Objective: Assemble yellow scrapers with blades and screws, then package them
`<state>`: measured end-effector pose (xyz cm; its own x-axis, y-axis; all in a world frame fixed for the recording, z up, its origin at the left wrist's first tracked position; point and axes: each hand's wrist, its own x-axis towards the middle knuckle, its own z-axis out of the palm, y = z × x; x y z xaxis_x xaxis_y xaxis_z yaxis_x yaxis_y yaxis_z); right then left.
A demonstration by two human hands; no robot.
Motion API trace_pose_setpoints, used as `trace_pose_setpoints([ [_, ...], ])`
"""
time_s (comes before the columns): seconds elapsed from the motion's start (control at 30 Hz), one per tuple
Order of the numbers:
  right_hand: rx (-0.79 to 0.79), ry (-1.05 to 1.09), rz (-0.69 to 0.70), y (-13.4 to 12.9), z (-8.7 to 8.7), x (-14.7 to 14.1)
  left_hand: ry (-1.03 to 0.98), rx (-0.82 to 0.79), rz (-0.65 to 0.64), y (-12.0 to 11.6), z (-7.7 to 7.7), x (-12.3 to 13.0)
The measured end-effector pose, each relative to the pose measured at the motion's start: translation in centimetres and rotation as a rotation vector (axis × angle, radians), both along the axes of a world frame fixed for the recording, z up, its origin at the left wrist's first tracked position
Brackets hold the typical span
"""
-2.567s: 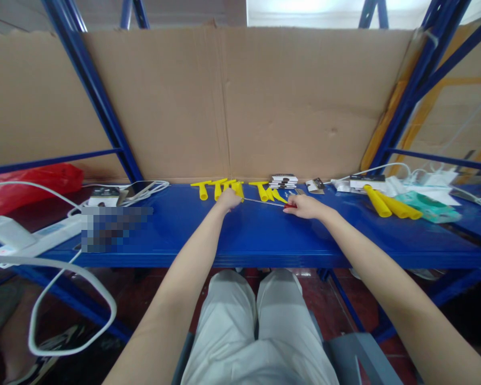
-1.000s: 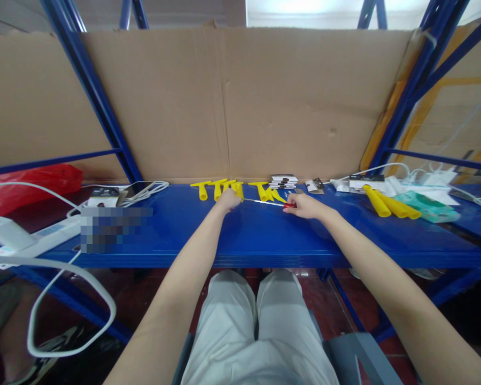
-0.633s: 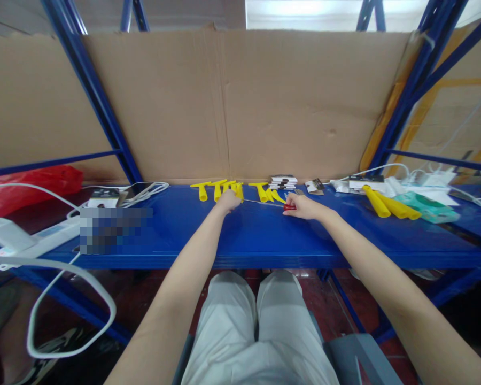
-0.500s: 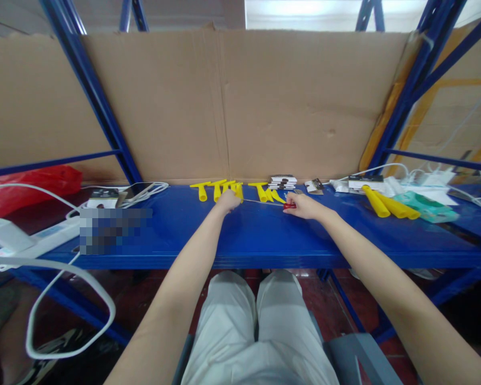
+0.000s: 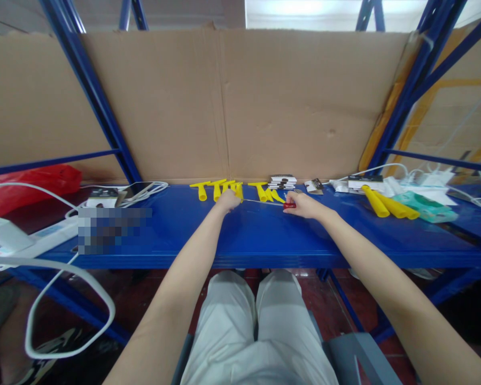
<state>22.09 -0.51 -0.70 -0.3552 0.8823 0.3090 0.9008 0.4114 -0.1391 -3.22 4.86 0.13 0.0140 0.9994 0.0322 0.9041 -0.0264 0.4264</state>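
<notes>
A screwdriver (image 5: 289,206) with a red handle and a long thin shaft lies level in my right hand (image 5: 300,205), whose fingers are closed round the handle. The shaft points left, and its end reaches my left hand (image 5: 229,200). My left hand is closed on a small yellow part, mostly hidden by the fingers. Behind the hands stand several yellow T-shaped pieces (image 5: 202,191) in a row. Another yellow T-shaped piece (image 5: 261,191) and a few curved yellow pieces (image 5: 278,197) sit between the hands, near a stack of small black-and-white boxes (image 5: 282,182).
The blue table (image 5: 264,235) backs onto a cardboard wall (image 5: 284,107). At left are a red bag (image 5: 36,187), a white power strip (image 5: 52,235) and cables. Yellow tubes (image 5: 388,206) and a green packet (image 5: 433,207) lie at right.
</notes>
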Motion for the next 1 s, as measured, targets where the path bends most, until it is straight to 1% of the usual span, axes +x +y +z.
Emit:
trace_pose_setpoints([
  [0.1,0.03,-0.024,0.009,0.1,-0.1,0.1,-0.009,0.006,-0.003,0.0,-0.1,0.0],
  [0.4,0.012,-0.027,0.021,0.4,-0.3,0.1,-0.094,0.032,0.002,0.2,-0.3,-0.1],
  [0.57,0.01,-0.011,-0.01,0.5,-0.4,0.2,-0.21,-0.001,-0.003,-0.8,0.2,0.2],
  [0.73,0.053,-0.017,-0.035,0.6,-0.5,0.6,-0.358,-0.082,-0.037,-1.9,1.0,0.4],
  [0.87,0.045,0.0,-0.017,0.7,-0.3,1.3,-0.426,-0.13,-0.064,-1.9,1.1,0.4],
  [1.0,0.027,0.013,-0.006,0.8,-0.2,1.7,-0.464,-0.155,-0.081,-1.4,0.9,0.4],
])
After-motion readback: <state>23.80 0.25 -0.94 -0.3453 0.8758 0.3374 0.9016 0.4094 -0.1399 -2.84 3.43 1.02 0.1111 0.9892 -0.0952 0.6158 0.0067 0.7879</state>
